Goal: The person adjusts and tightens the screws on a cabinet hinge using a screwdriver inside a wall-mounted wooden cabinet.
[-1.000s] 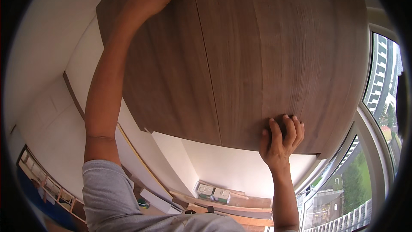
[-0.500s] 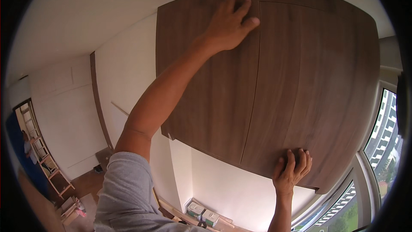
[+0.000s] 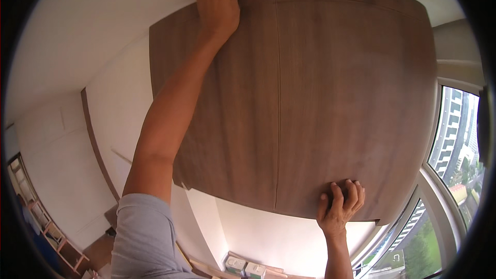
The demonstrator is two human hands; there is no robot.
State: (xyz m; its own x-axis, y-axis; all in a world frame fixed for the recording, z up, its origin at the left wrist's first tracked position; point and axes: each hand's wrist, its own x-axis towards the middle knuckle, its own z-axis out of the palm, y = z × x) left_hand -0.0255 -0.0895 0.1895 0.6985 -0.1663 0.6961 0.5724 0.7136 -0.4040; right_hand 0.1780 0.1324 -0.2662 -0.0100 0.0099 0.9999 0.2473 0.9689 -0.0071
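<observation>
A large dark brown wood-grain wall cabinet (image 3: 356, 88) fills the middle of the view, with a thin vertical seam between its left and right front panels. At its upper left edge, close under the ceiling, my left hand (image 3: 219, 10) has its fingers bent and close together; what they hold, if anything, is hidden. My right hand (image 3: 338, 209) rests on the lower part of the right panel near the bottom edge. Its fingers are apart and slightly bent, with the tips against the wood and nothing held.
The white ceiling (image 3: 119, 26) meets the cabinet's top. Windows (image 3: 460, 134) stand at the right, with buildings outside. Below the cabinet, two boxes (image 3: 236, 264) sit by the white wall. At the far lower left are a wooden ladder (image 3: 59, 243) and a partly visible person (image 3: 30, 219).
My left hand has moved up and left, from spread over the front to the cabinet's upper edge, its fingers drawn together. My right hand stays on the lower panel. The view has shifted rightward.
</observation>
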